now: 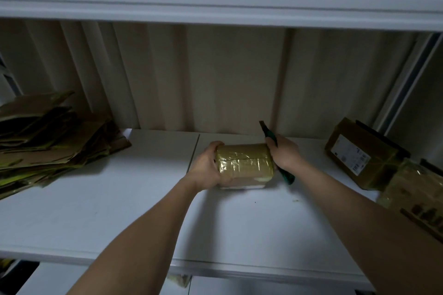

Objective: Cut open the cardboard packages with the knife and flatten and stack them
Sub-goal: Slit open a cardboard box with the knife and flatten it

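Both hands are busy: left hand (pixel 208 167) grips the taped cardboard package (pixel 244 165) mid-desk (pixel 119 211); right hand (pixel 284 153) clasps the green-handled knife (pixel 270 136). Glossy tape could let the blade skid toward the left fingers.

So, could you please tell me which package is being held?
The taped package at centre, between left hand and right hand; the packages at right sit untouched.

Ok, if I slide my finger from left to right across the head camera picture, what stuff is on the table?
Flat cardboard stack → left hand → taped box → right hand with the knife → labelled box → more boxes at the right edge.
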